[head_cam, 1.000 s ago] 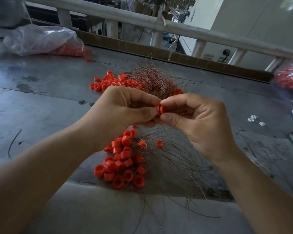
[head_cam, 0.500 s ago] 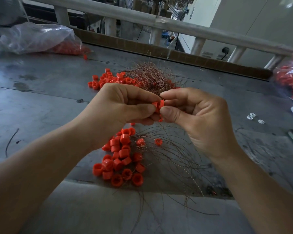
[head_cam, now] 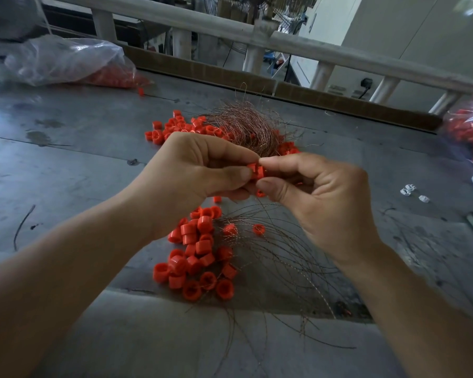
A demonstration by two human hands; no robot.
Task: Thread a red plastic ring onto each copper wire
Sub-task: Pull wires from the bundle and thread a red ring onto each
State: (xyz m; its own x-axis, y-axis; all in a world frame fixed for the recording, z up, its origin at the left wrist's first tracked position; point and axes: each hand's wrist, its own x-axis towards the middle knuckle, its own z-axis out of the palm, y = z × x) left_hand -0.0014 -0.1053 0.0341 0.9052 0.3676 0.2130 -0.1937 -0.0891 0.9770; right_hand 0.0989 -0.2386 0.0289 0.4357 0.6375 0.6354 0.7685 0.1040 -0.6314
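Note:
My left hand [head_cam: 191, 170] and my right hand [head_cam: 320, 197] meet above the grey table, and both pinch a small red plastic ring [head_cam: 255, 171] between thumb and forefinger. Any wire at the ring is too thin to make out. Below the hands lies a heap of red rings [head_cam: 200, 252], with loose copper wires [head_cam: 279, 257] fanned out to its right. Behind the hands sits a tangled bundle of copper wire [head_cam: 246, 126] among more red rings [head_cam: 175, 126].
A clear plastic bag of red rings [head_cam: 66, 61] lies at the far left, and another bag of red rings [head_cam: 472, 126] at the right edge. Small white parts [head_cam: 410, 190] lie on the right. A white railing [head_cam: 284, 42] runs behind the table [head_cam: 66, 148].
Both hands stay pinched together on the ring and have shifted slightly up; the ring shows a little more between the fingertips.

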